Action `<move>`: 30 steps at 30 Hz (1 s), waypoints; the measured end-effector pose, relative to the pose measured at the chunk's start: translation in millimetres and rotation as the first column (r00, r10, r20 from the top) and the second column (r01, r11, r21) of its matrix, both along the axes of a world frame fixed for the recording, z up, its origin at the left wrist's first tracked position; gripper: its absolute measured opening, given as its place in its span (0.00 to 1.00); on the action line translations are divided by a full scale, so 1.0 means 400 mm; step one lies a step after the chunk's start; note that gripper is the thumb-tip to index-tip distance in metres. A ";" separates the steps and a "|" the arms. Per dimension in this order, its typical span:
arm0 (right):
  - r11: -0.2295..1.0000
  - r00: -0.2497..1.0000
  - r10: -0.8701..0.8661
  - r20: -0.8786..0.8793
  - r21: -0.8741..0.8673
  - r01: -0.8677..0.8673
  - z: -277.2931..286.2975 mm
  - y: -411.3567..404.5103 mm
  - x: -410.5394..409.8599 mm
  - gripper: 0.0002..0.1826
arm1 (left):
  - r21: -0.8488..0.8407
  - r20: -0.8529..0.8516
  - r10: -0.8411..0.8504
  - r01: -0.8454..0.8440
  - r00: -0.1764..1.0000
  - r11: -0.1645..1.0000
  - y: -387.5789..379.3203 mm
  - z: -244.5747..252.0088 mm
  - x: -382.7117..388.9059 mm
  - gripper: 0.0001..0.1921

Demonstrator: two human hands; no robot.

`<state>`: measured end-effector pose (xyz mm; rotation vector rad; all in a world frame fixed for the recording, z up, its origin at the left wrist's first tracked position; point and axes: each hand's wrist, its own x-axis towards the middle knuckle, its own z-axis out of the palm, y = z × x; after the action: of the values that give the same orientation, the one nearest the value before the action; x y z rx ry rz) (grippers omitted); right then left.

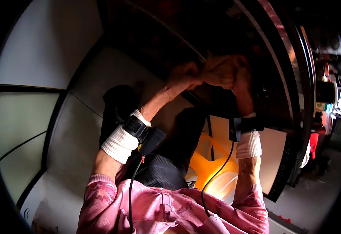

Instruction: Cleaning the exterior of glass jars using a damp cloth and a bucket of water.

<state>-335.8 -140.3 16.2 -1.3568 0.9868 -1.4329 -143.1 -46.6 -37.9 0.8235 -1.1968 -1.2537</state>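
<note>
Both of my hands meet in deep shadow at the upper middle of the head view, in front of a dark surface. My left hand (pixel 186 73) reaches up from the lower left, its fingers bent and touching or close to the other hand. My right hand (pixel 224 70) is bent inward at the wrist. Whether either one holds something is too dark to tell. A thin pale rod or edge (pixel 173 33) runs from the top down to the hands. Each wrist wears a white ribbed cuff (pixel 120 143) and a black strapped device (pixel 152 140) with a cable.
Below the right forearm is a yellow plastic object (pixel 208 166), brightly lit. Pale panels with dark frames (pixel 24 117) stand at the left. A curved dark edge (pixel 305 87) bounds the right, beyond which lie cluttered items and a red object (pixel 313 144).
</note>
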 end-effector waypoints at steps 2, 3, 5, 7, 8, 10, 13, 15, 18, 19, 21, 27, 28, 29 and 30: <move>0.993 0.993 -0.104 -0.060 -0.070 0.099 0.049 -0.012 0.058 0.12 | -0.090 -0.075 -0.049 0.042 0.996 0.995 -0.053 0.044 0.044 0.07; 0.989 0.994 -0.111 -0.015 -0.096 0.109 0.052 -0.021 0.053 0.11 | -0.149 -0.152 -0.058 0.035 0.987 0.988 -0.064 0.042 0.031 0.07; 0.984 0.992 -0.123 0.001 -0.132 0.122 0.045 -0.038 0.029 0.11 | -0.096 -0.268 -0.245 0.227 0.932 0.969 -0.095 0.007 0.003 0.09; 0.983 0.952 -0.134 -0.276 -0.155 0.094 0.047 -0.041 0.029 0.13 | -0.061 -0.364 -0.395 0.402 0.844 0.914 -0.122 -0.011 -0.011 0.12; 0.983 0.947 -0.134 -0.291 -0.162 0.089 0.042 -0.047 0.035 0.13 | -0.018 -0.419 -0.378 0.408 0.826 0.913 -0.138 -0.015 -0.031 0.13; 0.971 0.899 -0.179 -0.399 -0.216 0.098 0.028 -0.055 0.046 0.14 | 0.027 -0.481 -0.354 0.418 0.802 0.908 -0.151 -0.003 -0.049 0.15; 0.946 0.955 0.293 0.034 0.132 -0.295 -0.059 -0.096 0.008 0.16 | -0.086 -0.615 -0.411 0.461 0.673 0.883 -0.176 -0.002 -0.067 0.20; 0.959 0.969 0.246 -0.040 0.152 -0.237 -0.030 -0.016 0.093 0.16 | -0.191 -0.611 -0.459 0.443 0.645 0.876 -0.203 -0.031 -0.063 0.19; 0.979 0.973 0.173 -0.152 0.140 -0.152 -0.023 -0.005 0.102 0.15 | -0.184 -0.596 -0.391 0.355 0.701 0.917 -0.219 -0.062 -0.092 0.19; 0.981 0.966 0.174 -0.191 0.123 -0.152 -0.026 -0.019 0.094 0.15 | -0.179 -0.604 -0.388 0.356 0.696 0.917 -0.222 -0.072 -0.096 0.19; 0.990 0.955 0.129 -0.267 0.095 -0.108 -0.030 -0.038 0.091 0.14 | -0.179 -0.610 -0.472 0.470 0.636 0.864 -0.245 -0.092 -0.089 0.19; 0.999 0.936 -0.045 -0.350 -0.017 0.041 -0.072 -0.084 0.028 0.11 | -0.314 -0.660 -0.536 0.454 0.527 0.834 -0.284 -0.174 -0.116 0.23; 0.999 0.927 -0.001 -0.376 -0.036 -0.013 -0.105 -0.089 0.011 0.11 | -0.208 -0.647 -0.448 0.422 0.617 0.882 -0.275 -0.202 -0.107 0.23; 1.000 0.917 -0.026 -0.397 -0.018 0.021 -0.073 -0.101 -0.001 0.11 | -0.185 -0.629 -0.419 0.398 0.654 0.898 -0.279 -0.180 -0.124 0.23; 0.998 0.880 -0.059 -0.471 -0.003 0.065 -0.041 -0.121 -0.011 0.12 | -0.153 -0.617 -0.400 0.395 0.678 0.906 -0.298 -0.159 -0.143 0.23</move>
<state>-340.1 -188.8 -0.2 -1.7235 1.3577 -1.1554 -200.1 -165.7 -101.5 0.0664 -0.8215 -1.7078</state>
